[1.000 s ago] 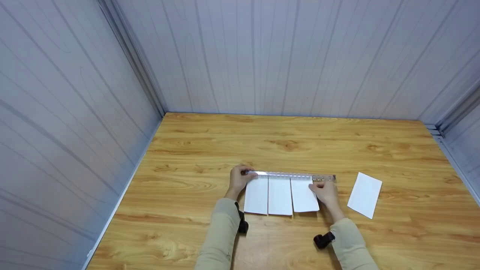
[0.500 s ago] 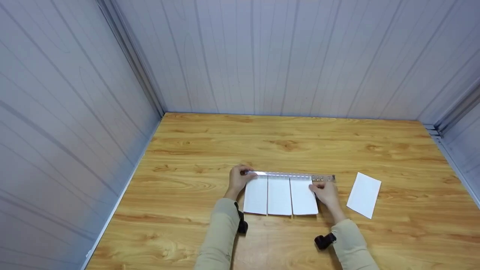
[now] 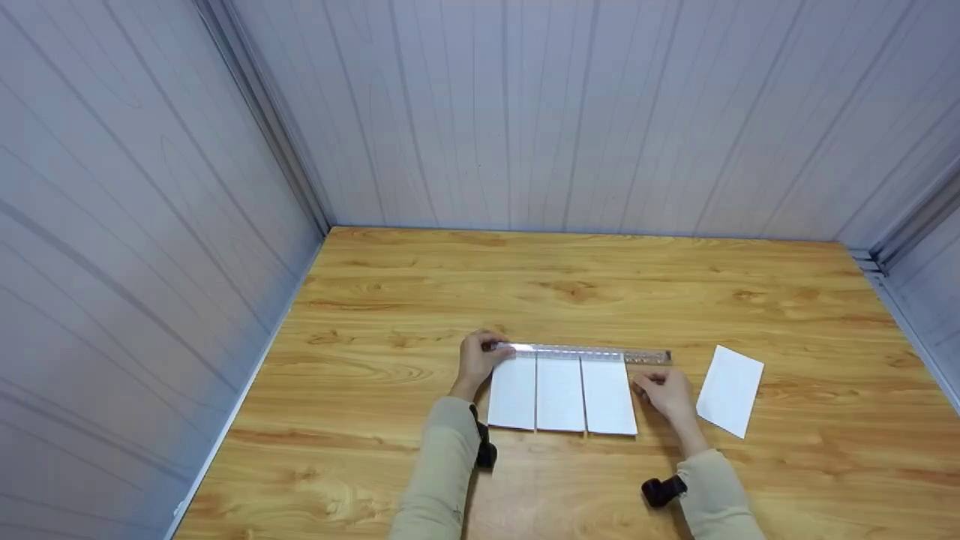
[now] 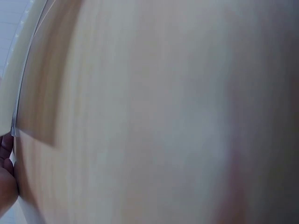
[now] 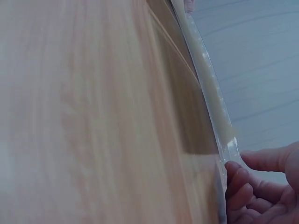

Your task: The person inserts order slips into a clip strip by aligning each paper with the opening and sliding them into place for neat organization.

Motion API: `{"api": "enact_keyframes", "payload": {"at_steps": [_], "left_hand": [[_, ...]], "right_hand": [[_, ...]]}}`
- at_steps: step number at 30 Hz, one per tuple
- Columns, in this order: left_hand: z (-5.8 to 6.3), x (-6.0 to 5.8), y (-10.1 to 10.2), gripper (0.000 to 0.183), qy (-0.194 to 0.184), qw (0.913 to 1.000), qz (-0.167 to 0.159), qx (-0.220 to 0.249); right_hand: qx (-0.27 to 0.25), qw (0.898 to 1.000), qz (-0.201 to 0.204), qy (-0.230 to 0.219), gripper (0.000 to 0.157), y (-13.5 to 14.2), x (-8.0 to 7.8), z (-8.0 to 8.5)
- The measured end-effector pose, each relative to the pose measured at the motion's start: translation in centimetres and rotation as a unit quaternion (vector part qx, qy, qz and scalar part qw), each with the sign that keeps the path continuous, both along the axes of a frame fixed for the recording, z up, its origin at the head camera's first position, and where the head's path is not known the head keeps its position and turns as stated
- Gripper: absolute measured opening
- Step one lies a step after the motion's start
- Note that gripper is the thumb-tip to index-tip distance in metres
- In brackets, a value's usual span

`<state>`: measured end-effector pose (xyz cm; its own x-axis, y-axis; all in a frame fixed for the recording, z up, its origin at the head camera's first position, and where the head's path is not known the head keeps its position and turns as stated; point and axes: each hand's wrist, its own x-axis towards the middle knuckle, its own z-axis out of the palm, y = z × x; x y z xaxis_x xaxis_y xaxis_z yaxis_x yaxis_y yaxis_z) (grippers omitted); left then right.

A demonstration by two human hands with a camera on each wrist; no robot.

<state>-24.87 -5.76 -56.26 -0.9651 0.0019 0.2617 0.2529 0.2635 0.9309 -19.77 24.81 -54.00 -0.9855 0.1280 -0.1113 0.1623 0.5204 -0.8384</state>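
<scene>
My left hand (image 3: 477, 364) pinches the left end of a clear ruler (image 3: 585, 351) between thumb and fingers. Three white paper cards stand side by side with their top edges along the ruler: a left card (image 3: 512, 391), a middle card (image 3: 560, 394) and a right card (image 3: 609, 396), with thin gaps between them. My right hand (image 3: 667, 391) is just right of the right card, below the ruler's right end, holding nothing. In the right wrist view its thumb (image 5: 266, 160) stands apart from the loosely bent fingers, close to the ruler's end (image 5: 229, 147).
A fourth, loose white card (image 3: 730, 391) lies slanted on the wood-grain table (image 3: 420, 300), to the right of my right hand. Panelled walls (image 3: 540, 112) border the table at the back and sides. Black wrist cameras (image 3: 664, 492) sit at both sleeves.
My right hand has let go of the right card and moved a little right and toward me. The card's lower edge has dropped into line with the others. The left hand has kept still.
</scene>
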Motion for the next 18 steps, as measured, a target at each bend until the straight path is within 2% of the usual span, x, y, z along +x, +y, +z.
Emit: {"api": "enact_keyframes", "payload": {"at_steps": [3,6,9,13,18], "left_hand": [[1.3,0.7,0.1,0.015,0.012,0.9997,-0.01,0.018],[2.5,1.3,0.3,0.015,0.013,0.9997,-0.012,0.018],[2.7,1.4,0.3,0.014,0.011,0.9998,-0.01,0.011],[1.5,0.8,0.2,0.015,0.01,0.9998,-0.009,0.016],[-0.5,-0.2,0.0,0.016,0.011,0.9999,0.001,-0.01]], "right_hand": [[-0.018,1.0,-0.003,-0.005,0.02,0.4,0.2,0.2],[-0.015,1.0,-0.015,-0.012,0.021,0.9,0.5,0.4],[-0.006,0.999,-0.031,-0.015,0.024,1.5,0.8,0.7],[-0.002,0.999,-0.046,-0.008,0.029,2.2,1.3,1.1],[0.008,0.998,-0.057,0.0,0.031,3.2,1.8,1.5]]}}
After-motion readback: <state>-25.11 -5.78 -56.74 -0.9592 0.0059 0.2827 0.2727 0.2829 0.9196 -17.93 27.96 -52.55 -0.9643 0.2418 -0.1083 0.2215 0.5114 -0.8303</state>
